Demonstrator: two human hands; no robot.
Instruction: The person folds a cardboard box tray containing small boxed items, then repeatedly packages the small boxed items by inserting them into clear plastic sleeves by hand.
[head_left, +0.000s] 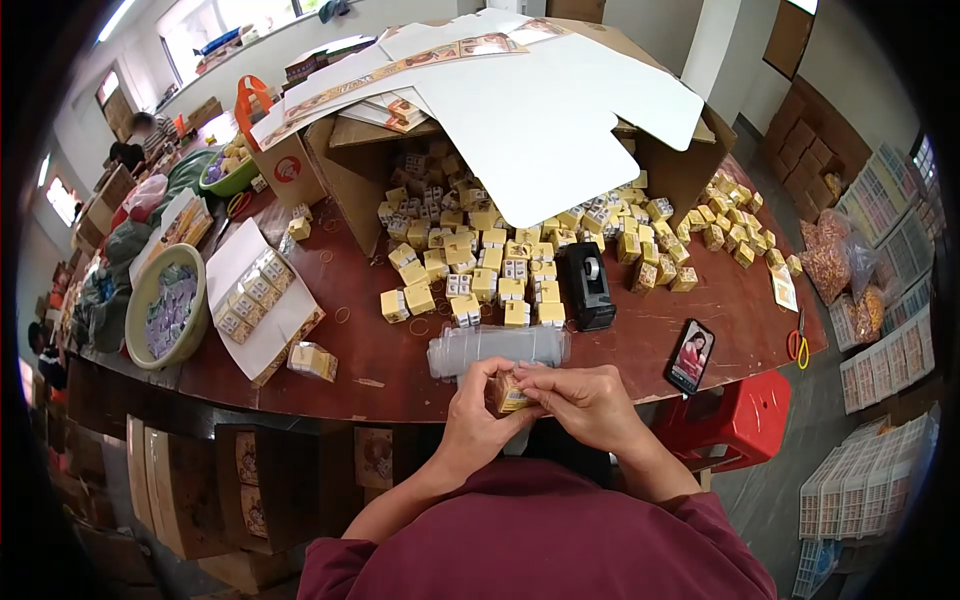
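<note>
Close to my body, at the table's front edge, my left hand [478, 408] and my right hand [585, 402] meet around a small yellow printed box [513, 398]. Fingers of both hands are closed on it and cover most of its sides. Just beyond them lies a stack of clear plastic sleeves [490, 348]. Behind the sleeves sits a pile of similar small yellow and white boxes [475, 262]. A black tape dispenser [588, 285] stands at the pile's right side.
A large open carton [345, 165] with white card sheets [560, 105] on top stands behind the pile. To the right are a phone [690, 356], scissors [797, 345] and a red stool [745, 420]. At left are a bowl of purple packets [135, 310] and a printed card [250, 345].
</note>
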